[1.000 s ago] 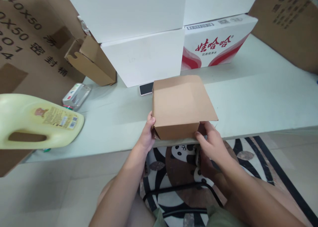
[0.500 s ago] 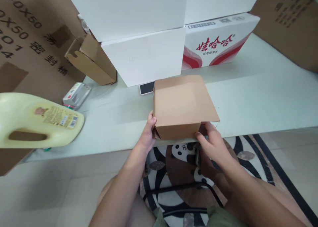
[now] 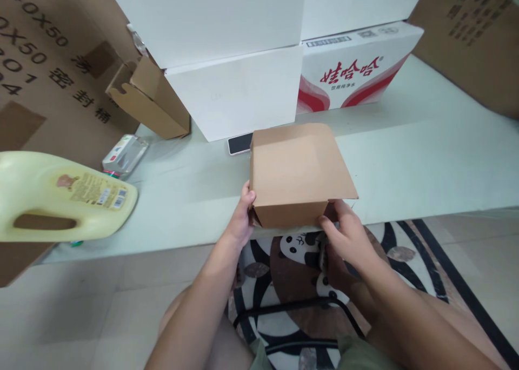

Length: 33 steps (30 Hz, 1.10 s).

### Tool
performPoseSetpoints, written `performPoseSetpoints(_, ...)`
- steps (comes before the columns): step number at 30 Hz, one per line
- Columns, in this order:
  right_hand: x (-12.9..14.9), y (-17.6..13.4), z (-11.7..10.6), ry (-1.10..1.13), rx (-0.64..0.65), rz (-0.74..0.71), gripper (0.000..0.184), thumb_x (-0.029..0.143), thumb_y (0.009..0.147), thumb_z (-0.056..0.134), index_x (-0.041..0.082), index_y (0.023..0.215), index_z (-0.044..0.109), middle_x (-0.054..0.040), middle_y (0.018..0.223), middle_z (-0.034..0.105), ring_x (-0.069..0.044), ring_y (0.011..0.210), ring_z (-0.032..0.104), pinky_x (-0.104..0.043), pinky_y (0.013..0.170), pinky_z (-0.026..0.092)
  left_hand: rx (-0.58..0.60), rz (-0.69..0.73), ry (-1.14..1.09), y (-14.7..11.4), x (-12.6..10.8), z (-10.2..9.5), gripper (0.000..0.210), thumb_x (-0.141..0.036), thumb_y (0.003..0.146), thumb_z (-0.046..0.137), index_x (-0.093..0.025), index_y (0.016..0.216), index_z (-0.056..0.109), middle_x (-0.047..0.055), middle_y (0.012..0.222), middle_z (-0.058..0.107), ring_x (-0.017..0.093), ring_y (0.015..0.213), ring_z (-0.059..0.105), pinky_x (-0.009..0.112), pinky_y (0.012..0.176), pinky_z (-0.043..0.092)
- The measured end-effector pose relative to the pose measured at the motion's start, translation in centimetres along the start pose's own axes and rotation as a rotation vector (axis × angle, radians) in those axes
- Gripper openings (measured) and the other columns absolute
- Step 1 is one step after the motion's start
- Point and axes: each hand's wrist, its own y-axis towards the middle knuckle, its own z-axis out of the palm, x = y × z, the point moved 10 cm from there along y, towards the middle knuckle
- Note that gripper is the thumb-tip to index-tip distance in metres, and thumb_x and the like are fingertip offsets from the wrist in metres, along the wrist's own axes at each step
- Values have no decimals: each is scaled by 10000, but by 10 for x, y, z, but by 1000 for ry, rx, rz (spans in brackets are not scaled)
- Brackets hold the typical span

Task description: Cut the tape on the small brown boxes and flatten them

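A brown cardboard box (image 3: 298, 165) rests at the front edge of the pale green table, its broad flap lying over the top and jutting out at the right. My left hand (image 3: 242, 217) grips the near left corner, thumb against the side. At the near right corner, my right hand (image 3: 344, 227) pinches the cardboard below the overhanging flap; some of its fingers are hidden behind the box. Partly covered by the box's far left side is a phone (image 3: 239, 143) with a dark screen.
White boxes (image 3: 239, 94) stand stacked at the back, beside a red-and-white carton (image 3: 348, 75). On the left are a yellow jug (image 3: 93, 189), a clear bottle (image 3: 127, 155) and an upright brown box (image 3: 156, 100). Large cartons (image 3: 60, 78) flank the table (image 3: 425, 159).
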Motion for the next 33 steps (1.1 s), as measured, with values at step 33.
performPoseSetpoints(33,-1,-3,2,-15,19,1,275,344,859,489,211,1085,572,-163,1064,705,-349,1005,647,-529,847,528,-1,2,10,1,3,-2,750,-606,727,707,-248,1361,523,88,1292,668,355,1307,545,412,1004,458)
